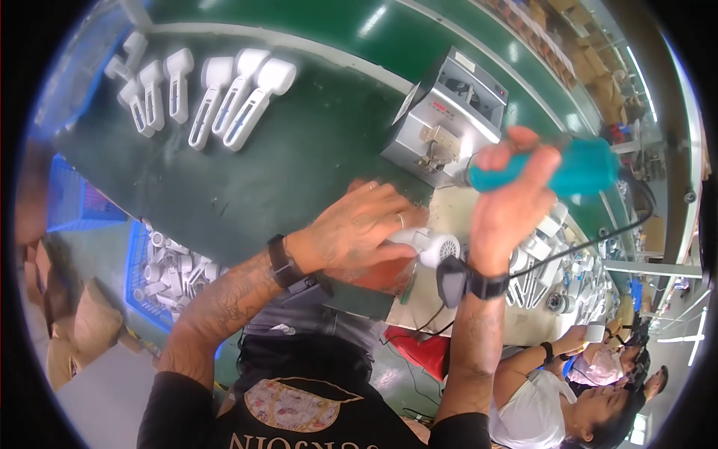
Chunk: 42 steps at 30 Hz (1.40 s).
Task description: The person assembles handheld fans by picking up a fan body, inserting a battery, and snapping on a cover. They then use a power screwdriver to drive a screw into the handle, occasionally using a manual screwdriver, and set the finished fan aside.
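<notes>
My left hand [355, 228] is closed around a white plastic handheld fan body [439, 250], whose round vented end points to the right. Beneath that hand lies an orange-red pad [374, 277] at the near edge of the bench. My right hand [508, 202], raised in front of the machine, grips a teal electric screwdriver [587, 166] blurred by motion. Its tip points left and stands apart from the fan body. Close behind is a silver-grey box-shaped machine [426, 123], like a screw feeder, with a small metal fitting on its front.
Several white fan bodies [252, 105] lie at the far left of the green bench [299, 161]. A blue crate [134, 277] at lower left holds many white parts. More white parts [535, 262] are heaped at right, near a seated co-worker [531, 404]. A black cable [576, 251] crosses my right wrist.
</notes>
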Motion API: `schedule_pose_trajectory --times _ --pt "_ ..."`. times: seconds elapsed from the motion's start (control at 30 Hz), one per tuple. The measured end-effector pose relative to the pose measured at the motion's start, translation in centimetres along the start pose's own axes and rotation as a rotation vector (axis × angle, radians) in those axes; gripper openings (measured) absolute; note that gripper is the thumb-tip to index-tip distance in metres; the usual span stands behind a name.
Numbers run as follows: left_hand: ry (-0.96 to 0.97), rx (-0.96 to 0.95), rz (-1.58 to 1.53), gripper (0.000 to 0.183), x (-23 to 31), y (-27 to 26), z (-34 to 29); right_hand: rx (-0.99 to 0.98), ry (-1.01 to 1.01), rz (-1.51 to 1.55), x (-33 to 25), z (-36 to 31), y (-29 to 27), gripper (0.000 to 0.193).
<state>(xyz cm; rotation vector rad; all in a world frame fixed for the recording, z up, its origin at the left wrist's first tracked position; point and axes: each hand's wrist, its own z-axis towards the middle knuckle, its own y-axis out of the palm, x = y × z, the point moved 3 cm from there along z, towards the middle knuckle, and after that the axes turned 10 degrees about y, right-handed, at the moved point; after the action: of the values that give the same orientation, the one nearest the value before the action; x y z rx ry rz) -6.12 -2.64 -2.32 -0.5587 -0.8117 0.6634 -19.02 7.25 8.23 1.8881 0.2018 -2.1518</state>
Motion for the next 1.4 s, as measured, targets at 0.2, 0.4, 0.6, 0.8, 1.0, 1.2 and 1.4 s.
schedule_pose_trajectory --times 0.2,0.4,0.6,0.8,1.0,1.2,1.4 --pt "-0.019 0.017 -0.011 0.044 -0.1 0.0 0.0 -0.058 -0.155 -0.015 2.2 2.7 2.6 0.047" --pt "-0.009 0.022 0.007 0.044 -0.1 0.1 0.1 -0.152 -0.171 -0.010 3.6 3.0 2.7 0.046" --pt "0.003 0.035 -0.008 0.044 -0.4 0.3 -0.3 -0.153 -0.070 -0.032 2.6 0.4 2.2 0.047" --pt "-0.052 0.025 0.009 0.041 0.0 0.3 0.2 -0.152 -0.094 0.045 1.9 -4.1 -2.8 0.061" --pt "-0.065 0.021 -0.009 0.039 -0.1 0.2 0.2 -0.208 -0.087 0.000 2.1 -4.9 -3.2 0.068" --pt "-0.049 0.022 -0.017 0.038 0.0 0.3 0.2 -0.162 -0.016 0.049 2.7 -4.9 -3.4 0.072" --pt "-0.051 -0.007 -0.012 0.039 0.0 0.5 0.1 -0.228 -0.075 0.014 4.1 -4.7 -3.4 0.055"
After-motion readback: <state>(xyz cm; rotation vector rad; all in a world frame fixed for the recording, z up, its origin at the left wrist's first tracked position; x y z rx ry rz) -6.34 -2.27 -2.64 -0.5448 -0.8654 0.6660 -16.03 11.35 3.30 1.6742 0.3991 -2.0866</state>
